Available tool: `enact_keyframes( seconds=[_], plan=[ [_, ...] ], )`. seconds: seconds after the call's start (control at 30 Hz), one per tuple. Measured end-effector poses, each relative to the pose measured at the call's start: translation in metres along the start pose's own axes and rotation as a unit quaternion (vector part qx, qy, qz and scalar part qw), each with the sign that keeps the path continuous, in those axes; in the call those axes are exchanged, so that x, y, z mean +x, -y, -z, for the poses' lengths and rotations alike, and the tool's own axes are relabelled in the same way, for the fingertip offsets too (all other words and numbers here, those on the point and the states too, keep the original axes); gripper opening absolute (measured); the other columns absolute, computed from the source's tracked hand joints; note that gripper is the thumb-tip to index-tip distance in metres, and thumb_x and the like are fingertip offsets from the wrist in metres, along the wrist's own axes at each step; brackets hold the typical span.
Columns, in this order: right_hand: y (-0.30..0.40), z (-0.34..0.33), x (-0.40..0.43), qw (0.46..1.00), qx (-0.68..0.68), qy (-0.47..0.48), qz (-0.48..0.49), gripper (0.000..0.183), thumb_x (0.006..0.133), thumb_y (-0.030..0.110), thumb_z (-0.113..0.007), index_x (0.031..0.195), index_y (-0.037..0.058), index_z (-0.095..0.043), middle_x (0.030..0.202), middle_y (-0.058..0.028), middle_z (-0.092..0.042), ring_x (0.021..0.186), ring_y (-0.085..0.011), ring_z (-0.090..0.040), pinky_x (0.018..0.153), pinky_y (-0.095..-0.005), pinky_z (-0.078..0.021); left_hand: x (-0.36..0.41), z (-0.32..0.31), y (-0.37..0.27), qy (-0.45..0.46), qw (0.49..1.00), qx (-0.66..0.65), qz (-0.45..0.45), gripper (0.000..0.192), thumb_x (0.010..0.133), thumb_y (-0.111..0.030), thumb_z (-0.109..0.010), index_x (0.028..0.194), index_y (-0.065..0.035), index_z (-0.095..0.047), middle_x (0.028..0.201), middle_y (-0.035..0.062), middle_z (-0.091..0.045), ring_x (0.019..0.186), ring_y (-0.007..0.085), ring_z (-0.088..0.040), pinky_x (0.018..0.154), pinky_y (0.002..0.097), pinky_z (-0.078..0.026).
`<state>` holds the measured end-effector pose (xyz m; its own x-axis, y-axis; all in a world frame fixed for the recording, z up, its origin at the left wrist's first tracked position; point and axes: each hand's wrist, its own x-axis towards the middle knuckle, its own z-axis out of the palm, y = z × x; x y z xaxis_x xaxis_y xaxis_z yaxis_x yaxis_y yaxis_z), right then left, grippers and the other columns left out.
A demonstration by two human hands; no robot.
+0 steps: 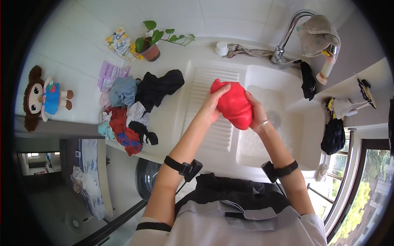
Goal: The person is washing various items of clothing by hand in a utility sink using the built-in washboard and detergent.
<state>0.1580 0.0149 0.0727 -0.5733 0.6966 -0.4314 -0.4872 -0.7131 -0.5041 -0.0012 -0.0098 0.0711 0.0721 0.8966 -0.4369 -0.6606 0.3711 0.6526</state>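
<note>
A wet, bunched red cloth is held up between my two hands, over the edge between the ribbed washboard and the sink basin. My left hand grips its left side, thumb on top. On its right side, my right hand holds it, with a thin bracelet at the wrist. Some water with suds lies in the basin below. The garment's exact kind cannot be told. Both forearms wear black straps with small devices.
Left of the washboard lie a black garment, a blue cloth and a red garment. Behind stand a potted plant and a white-capped container. A chrome faucet rises at the back right, a grey cloth hung over it.
</note>
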Motion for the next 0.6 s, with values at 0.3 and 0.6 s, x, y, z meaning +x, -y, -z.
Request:
enact_keyframes(
  seconds=[0.3,0.6],
  plan=[
    [-0.1,-0.008,0.048,0.729,-0.511,-0.348,0.293,0.036,0.084,0.035,-0.057,0.115,0.0151,-0.055,0.121,-0.0118,-0.052,0.116,-0.0364,-0.043,0.097,-0.0486,-0.0325,-0.019,0.062,0.024,-0.074,0.92,0.324,-0.206,0.036,0.079,-0.025,-0.072,0.103,-0.0023,-0.059,0.097,0.0065,-0.062,0.091,0.0143,-0.058,0.079,0.0275,-0.045],
    [-0.131,-0.026,0.044,0.586,-0.59,-0.39,0.395,0.02,0.083,0.028,-0.057,0.088,0.0095,-0.063,0.102,-0.0121,-0.057,0.102,-0.0334,-0.046,0.09,-0.0454,-0.0339,-0.01,0.074,0.045,-0.134,0.781,0.49,-0.364,0.027,0.089,-0.021,-0.053,0.075,0.0006,-0.058,0.08,0.0127,-0.057,0.08,0.029,-0.052,0.072,0.0393,-0.041]
  ],
)
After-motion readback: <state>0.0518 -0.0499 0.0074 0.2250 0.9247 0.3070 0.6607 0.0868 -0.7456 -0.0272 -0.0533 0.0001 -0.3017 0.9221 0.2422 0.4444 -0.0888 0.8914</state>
